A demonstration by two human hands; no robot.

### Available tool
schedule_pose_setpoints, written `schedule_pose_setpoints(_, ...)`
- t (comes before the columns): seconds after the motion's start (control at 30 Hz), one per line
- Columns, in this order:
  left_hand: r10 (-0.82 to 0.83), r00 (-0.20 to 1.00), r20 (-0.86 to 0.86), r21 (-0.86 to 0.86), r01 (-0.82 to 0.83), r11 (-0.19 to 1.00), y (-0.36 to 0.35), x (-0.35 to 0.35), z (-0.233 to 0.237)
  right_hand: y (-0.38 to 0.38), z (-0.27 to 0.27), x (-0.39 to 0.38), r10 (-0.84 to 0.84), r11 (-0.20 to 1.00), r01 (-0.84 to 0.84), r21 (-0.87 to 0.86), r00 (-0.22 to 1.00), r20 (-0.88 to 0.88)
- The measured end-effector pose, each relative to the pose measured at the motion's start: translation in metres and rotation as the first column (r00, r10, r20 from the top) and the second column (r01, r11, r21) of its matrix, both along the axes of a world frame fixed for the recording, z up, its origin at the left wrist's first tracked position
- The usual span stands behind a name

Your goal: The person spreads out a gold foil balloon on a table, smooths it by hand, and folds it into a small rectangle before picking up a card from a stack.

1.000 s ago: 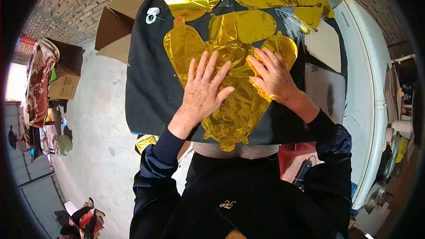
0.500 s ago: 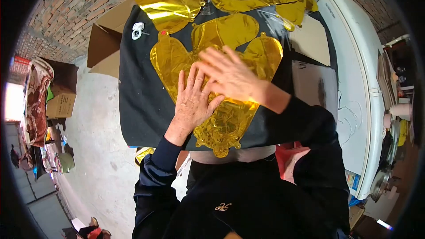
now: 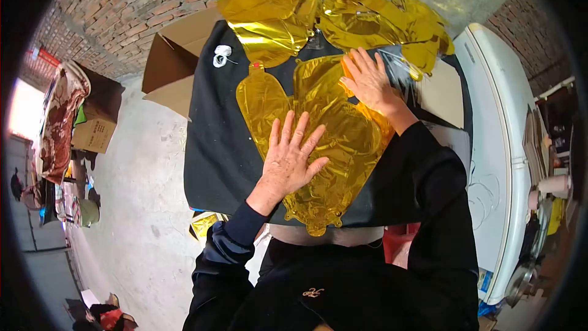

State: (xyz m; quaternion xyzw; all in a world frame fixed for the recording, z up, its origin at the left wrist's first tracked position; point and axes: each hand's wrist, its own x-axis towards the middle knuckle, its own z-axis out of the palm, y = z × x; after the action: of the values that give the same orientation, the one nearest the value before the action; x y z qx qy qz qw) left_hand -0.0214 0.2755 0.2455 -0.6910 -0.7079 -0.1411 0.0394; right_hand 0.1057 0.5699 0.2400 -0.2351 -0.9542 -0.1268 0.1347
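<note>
A flat gold foil balloon (image 3: pixel 331 153) lies on the black cloth (image 3: pixel 214 129) that covers the table, its small tabs at the near end. On its left middle part my left hand (image 3: pixel 288 162) lies flat with spread fingers. My right hand (image 3: pixel 370 86) is over the balloon's upper right lobe, palm down, fingers stretched out. More gold foil balloons, one pile (image 3: pixel 269 9) at the back left and another (image 3: pixel 380 18) at the back right, lie at the table's far edge.
A white roll of string (image 3: pixel 222 56) sits on the cloth's far left. An open cardboard box (image 3: pixel 168 73) stands left of the table. To the right are a flat cardboard piece (image 3: pixel 442 95) and a large white appliance (image 3: pixel 499 147).
My right hand has moved away from my left, up and to the right, onto the upper right lobe. My left hand stays on the balloon. The camera view has shifted.
</note>
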Motion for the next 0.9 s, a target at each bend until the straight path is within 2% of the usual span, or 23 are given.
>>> schedule_pose_setpoints(0.07, 0.004, 1.0, 0.004, 0.007, -0.004, 1.0, -0.001, 0.0, -0.002, -0.001, 0.006, -0.009, 0.056, 0.996, -0.05, 0.069, 0.994, -0.093)
schedule_pose_setpoints(0.17, -0.003, 1.0, 0.016, 0.01, 0.003, 1.0, -0.002, 0.0, 0.0, -0.008, 0.022, -0.03, 0.14, 0.99, -0.137, 0.024, 0.975, -0.175)
schedule_pose_setpoints(0.2, -0.003, 1.0, 0.027, 0.019, 0.003, 1.0, -0.001, -0.001, 0.0, -0.009, 0.025, -0.038, 0.212, 0.977, -0.203, 0.063, 0.941, -0.263)
schedule_pose_setpoints(0.3, -0.007, 0.999, 0.041, 0.034, 0.006, 0.999, -0.002, -0.001, 0.004, -0.009, 0.031, -0.067, 0.272, 0.962, -0.266, 0.058, 0.936, -0.222)
schedule_pose_setpoints(0.33, -0.007, 0.999, 0.049, 0.035, 0.005, 0.999, -0.003, -0.001, 0.005, -0.009, 0.031, -0.08, 0.303, 0.953, -0.29, 0.087, 0.916, -0.264)
schedule_pose_setpoints(0.43, -0.004, 0.998, 0.07, 0.045, 0.001, 0.999, -0.002, -0.002, 0.01, -0.006, 0.031, -0.116, 0.312, 0.95, -0.303, 0.074, 0.92, -0.237)
schedule_pose_setpoints(0.47, -0.004, 0.996, 0.086, 0.048, 0.0, 0.999, -0.002, -0.002, 0.01, -0.006, 0.029, -0.13, 0.356, 0.934, -0.33, 0.133, 0.885, -0.299)
schedule_pose_setpoints(0.6, -0.022, 0.98, 0.198, 0.071, 0.008, 0.997, -0.003, -0.005, 0.01, -0.013, 0.028, -0.164, 0.415, 0.907, -0.375, 0.192, 0.874, -0.252)
schedule_pose_setpoints(0.7, -0.069, 0.935, 0.348, 0.146, 0.018, 0.989, -0.005, -0.017, 0.022, -0.016, 0.023, -0.174, 0.271, 0.955, -0.276, -0.105, 0.961, -0.063)
schedule_pose_setpoints(0.73, -0.093, 0.91, 0.405, 0.18, 0.02, 0.983, -0.004, -0.022, 0.03, -0.015, 0.026, -0.176, 0.28, 0.951, -0.278, -0.134, 0.96, -0.007)
schedule_pose_setpoints(0.83, -0.126, 0.892, 0.434, 0.275, 0.002, 0.961, 0.007, -0.05, 0.059, -0.015, 0.02, -0.178, 0.33, 0.934, -0.334, -0.124, 0.942, -0.056)
schedule_pose_setpoints(0.87, -0.116, 0.883, 0.454, 0.321, -0.04, 0.946, 0.015, -0.061, 0.062, -0.013, 0.014, -0.18, 0.367, 0.923, -0.377, -0.079, 0.923, -0.12)
schedule_pose_setpoints(0.9, -0.103, 0.86, 0.499, 0.359, -0.098, 0.928, 0.025, -0.073, 0.065, -0.012, 0.018, -0.181, 0.372, 0.917, -0.382, -0.117, 0.923, -0.095)
